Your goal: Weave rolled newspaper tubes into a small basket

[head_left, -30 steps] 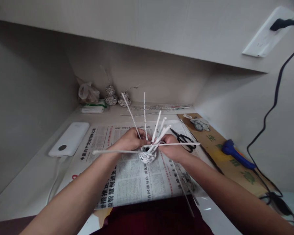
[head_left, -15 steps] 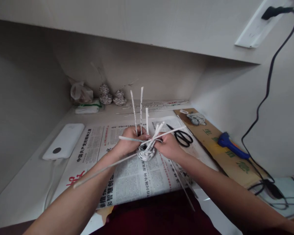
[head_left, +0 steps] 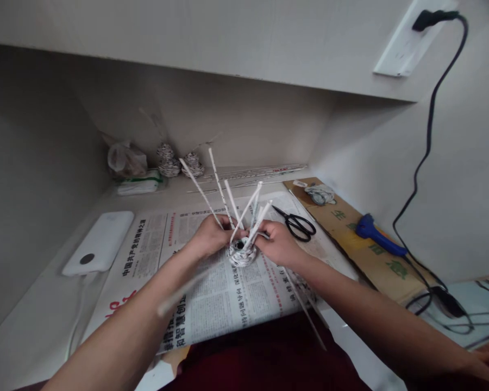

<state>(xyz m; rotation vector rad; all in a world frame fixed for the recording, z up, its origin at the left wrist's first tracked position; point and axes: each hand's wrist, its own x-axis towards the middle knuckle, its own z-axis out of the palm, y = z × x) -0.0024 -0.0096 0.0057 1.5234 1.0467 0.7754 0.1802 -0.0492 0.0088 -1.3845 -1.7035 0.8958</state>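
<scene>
strands [head_left: 261, 220] swung steeper, clamped in left grip [head_left: 217, 236] and right grip [head_left: 276, 242], woven base [head_left: 243, 258] between them

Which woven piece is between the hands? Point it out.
The open-topped woven piece over the newspaper, between the left hand and right hand; two others stand untouched at the back.

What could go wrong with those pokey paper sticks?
Maybe two things. The sticks fan out around the left hand and right hand, so one might get bumped and bend. And the scissors lie close beyond the right hand, so it could knock them.
</scene>
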